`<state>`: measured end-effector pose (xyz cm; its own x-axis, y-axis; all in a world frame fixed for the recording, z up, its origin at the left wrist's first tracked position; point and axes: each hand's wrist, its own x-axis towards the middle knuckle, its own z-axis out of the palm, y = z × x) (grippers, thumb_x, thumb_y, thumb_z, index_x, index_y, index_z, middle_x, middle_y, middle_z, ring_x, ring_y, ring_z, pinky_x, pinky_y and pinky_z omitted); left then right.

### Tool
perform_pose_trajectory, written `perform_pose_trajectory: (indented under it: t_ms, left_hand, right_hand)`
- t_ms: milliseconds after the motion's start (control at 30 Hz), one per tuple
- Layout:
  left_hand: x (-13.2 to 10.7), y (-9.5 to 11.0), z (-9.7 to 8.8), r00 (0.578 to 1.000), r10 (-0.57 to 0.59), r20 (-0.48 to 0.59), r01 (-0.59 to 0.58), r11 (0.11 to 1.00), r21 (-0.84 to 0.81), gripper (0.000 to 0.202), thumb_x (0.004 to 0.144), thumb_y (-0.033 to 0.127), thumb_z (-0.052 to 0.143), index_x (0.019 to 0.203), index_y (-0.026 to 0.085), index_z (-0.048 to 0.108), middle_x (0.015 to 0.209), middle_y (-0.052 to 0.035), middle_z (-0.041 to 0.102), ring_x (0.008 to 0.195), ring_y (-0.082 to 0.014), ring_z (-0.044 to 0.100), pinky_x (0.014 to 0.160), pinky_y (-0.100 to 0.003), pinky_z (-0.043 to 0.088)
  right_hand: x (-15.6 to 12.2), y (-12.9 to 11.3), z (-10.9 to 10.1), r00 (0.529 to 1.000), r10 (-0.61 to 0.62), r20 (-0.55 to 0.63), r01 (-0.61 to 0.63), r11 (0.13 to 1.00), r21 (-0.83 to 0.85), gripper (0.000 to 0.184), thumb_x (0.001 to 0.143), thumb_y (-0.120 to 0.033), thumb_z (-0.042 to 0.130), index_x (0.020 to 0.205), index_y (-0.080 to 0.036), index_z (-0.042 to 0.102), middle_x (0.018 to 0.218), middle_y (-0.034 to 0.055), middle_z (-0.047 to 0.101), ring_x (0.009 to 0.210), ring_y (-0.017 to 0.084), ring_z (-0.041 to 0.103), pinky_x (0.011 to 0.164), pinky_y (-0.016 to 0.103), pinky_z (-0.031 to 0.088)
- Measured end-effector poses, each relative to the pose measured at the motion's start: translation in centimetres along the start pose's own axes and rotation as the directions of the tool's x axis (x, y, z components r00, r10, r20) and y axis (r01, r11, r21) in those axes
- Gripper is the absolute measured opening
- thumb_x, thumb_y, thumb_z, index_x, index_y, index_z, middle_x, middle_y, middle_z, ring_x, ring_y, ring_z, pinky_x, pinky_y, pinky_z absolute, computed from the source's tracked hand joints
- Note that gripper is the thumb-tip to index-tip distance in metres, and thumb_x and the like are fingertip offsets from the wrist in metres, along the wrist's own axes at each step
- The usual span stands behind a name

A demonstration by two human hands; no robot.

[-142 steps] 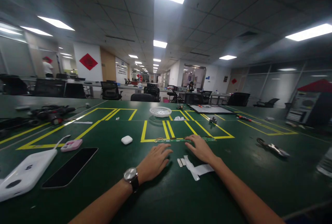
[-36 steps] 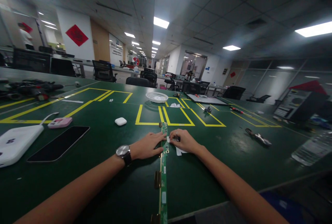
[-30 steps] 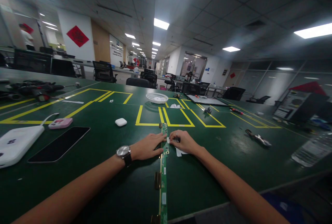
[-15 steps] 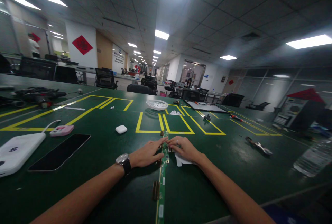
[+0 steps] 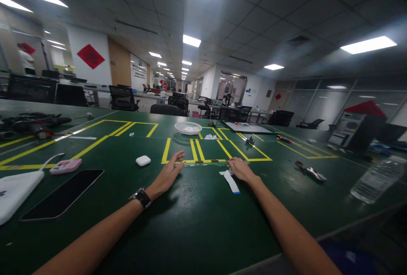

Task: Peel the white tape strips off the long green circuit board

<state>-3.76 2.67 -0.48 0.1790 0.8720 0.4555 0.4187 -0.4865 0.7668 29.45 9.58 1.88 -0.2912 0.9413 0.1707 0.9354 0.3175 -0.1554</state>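
A long narrow green circuit board strip (image 5: 206, 164) lies crosswise on the green table (image 5: 197, 224), along a yellow tape line. My left hand (image 5: 168, 174), with a watch on its wrist, is stretched out flat, its fingertips at the strip's left end. My right hand (image 5: 240, 169) has its fingers curled down on the strip's right end. A white ribbon strip with a blue tip (image 5: 230, 180) lies just below my right hand.
To the left lie a black phone (image 5: 62, 194), a white power bank (image 5: 15, 190), a pink device (image 5: 65, 166) and a white earbud case (image 5: 143, 161). A white basket (image 5: 188, 127) stands behind. A metal tool (image 5: 310, 172) and water bottle (image 5: 375, 179) lie right.
The circuit board strip has turned from lengthwise, pointing at me, to crosswise along the yellow line. My hands have moved apart to its two ends, uncovering the white ribbon.
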Motion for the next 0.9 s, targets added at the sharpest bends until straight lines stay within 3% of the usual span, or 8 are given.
perform_pose_trajectory:
  t_ms: [133, 300, 433, 633, 767, 900]
  left_hand:
    - [-0.8, 0.7, 0.3, 0.984, 0.119, 0.135, -0.152, 0.951, 0.268, 0.050, 0.099, 0.039, 0.040, 0.145, 0.019, 0.033, 0.145, -0.0129, 0.048, 0.132, -0.0258, 0.047, 0.111, -0.046, 0.035]
    - [-1.5, 1.9, 0.7, 0.907, 0.195, 0.372, -0.360, 0.818, 0.449, 0.047, 0.100, 0.035, 0.044, 0.145, 0.024, 0.037, 0.146, -0.0099, 0.048, 0.131, -0.0268, 0.046, 0.108, -0.046, 0.035]
    - [-1.5, 1.8, 0.7, 0.905, 0.184, 0.382, -0.360, 0.809, 0.464, 0.048, 0.101, 0.039, 0.042, 0.147, 0.025, 0.035, 0.144, -0.0095, 0.049, 0.128, -0.0263, 0.049, 0.104, -0.043, 0.038]
    - [-1.5, 1.4, 0.8, 0.906, 0.164, 0.390, -0.346, 0.818, 0.460, 0.048, 0.101, 0.040, 0.041, 0.146, 0.024, 0.036, 0.142, -0.0095, 0.051, 0.128, -0.0257, 0.049, 0.104, -0.042, 0.038]
    - [-1.5, 1.6, 0.8, 0.906, 0.163, 0.391, -0.345, 0.819, 0.458, 0.047, 0.102, 0.040, 0.041, 0.146, 0.024, 0.037, 0.142, -0.0089, 0.051, 0.127, -0.0258, 0.049, 0.103, -0.043, 0.038]
    - [-1.5, 2.0, 0.7, 0.906, 0.159, 0.393, -0.344, 0.817, 0.463, 0.047, 0.102, 0.040, 0.041, 0.146, 0.024, 0.038, 0.141, -0.0087, 0.052, 0.125, -0.0261, 0.050, 0.102, -0.042, 0.039]
  right_hand:
    - [-0.2, 0.8, 0.3, 0.985, 0.172, -0.021, -0.172, 0.985, -0.010, 0.053, 0.102, -0.036, 0.023, 0.111, -0.014, 0.070, 0.125, 0.0172, 0.063, 0.115, 0.029, 0.057, 0.097, 0.045, 0.041]
    - [-0.4, -1.3, 1.7, 0.966, 0.258, -0.027, -0.258, 0.966, -0.017, 0.060, 0.099, -0.053, 0.026, 0.127, -0.015, 0.061, 0.138, 0.0197, 0.052, 0.128, 0.036, 0.045, 0.104, 0.058, 0.030]
    - [-1.0, -2.6, 2.1, 0.956, 0.293, 0.011, -0.293, 0.956, -0.021, 0.076, 0.094, -0.064, 0.027, 0.145, -0.010, 0.043, 0.152, 0.0220, 0.035, 0.140, 0.038, 0.029, 0.110, 0.063, 0.017]
    - [-1.6, -2.7, 2.0, 0.947, 0.300, 0.116, -0.300, 0.954, -0.012, 0.093, 0.089, -0.075, 0.024, 0.154, -0.008, 0.023, 0.161, 0.0196, 0.014, 0.148, 0.037, 0.010, 0.113, 0.064, 0.008]
    - [-1.4, -2.2, 1.6, 0.953, 0.282, 0.113, -0.288, 0.957, 0.035, 0.088, 0.090, -0.075, 0.020, 0.153, -0.013, 0.030, 0.160, 0.0180, 0.020, 0.148, 0.036, 0.015, 0.113, 0.065, 0.011]
    - [-1.3, -1.6, 1.1, 0.962, 0.271, 0.042, -0.274, 0.955, 0.112, 0.072, 0.097, -0.063, 0.015, 0.143, -0.017, 0.046, 0.152, 0.0168, 0.040, 0.139, 0.034, 0.036, 0.109, 0.058, 0.027]
